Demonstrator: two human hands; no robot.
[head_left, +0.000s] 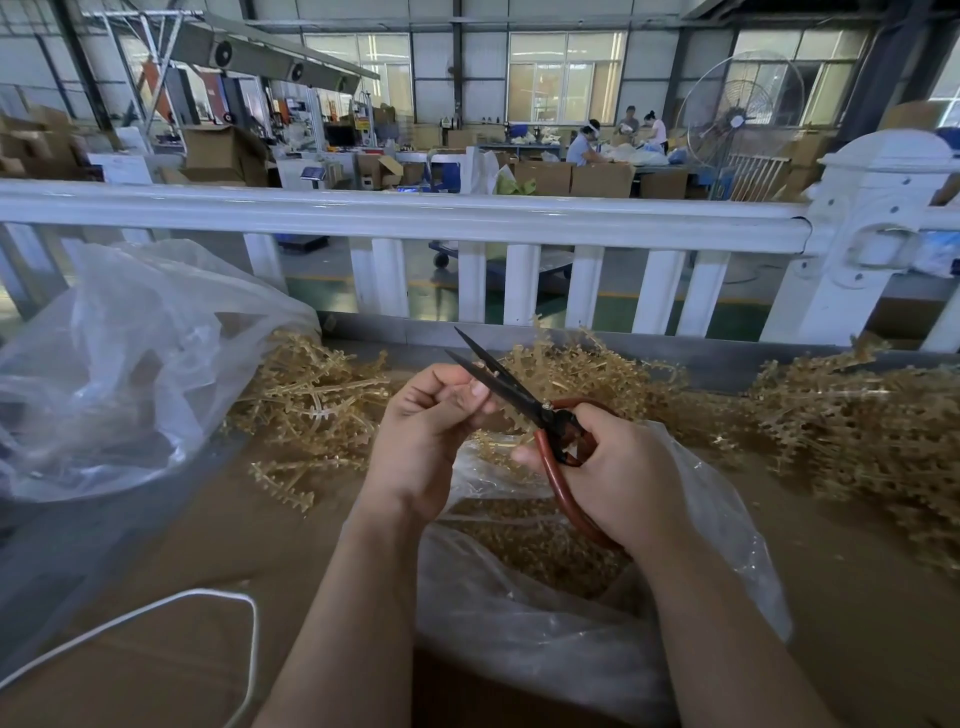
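My right hand (613, 478) grips the red handles of a pair of scissors (524, 405), whose dark blades stand slightly apart and point up and to the left. My left hand (431, 431) pinches a small golden plastic piece right at the blades; the piece is mostly hidden by my fingers. Both hands hover over an open clear plastic bag (571, 623) that holds small golden cut pieces (530, 540). Golden plastic sprue strips (311, 405) lie heaped on the brown cardboard tabletop (208, 545) behind my hands.
A large crumpled clear bag (119, 374) lies at the left. Another big pile of golden strips (862, 426) fills the right side. A white cord (171, 608) loops near the front left. A white railing (415, 218) borders the table's far edge; people work at benches beyond.
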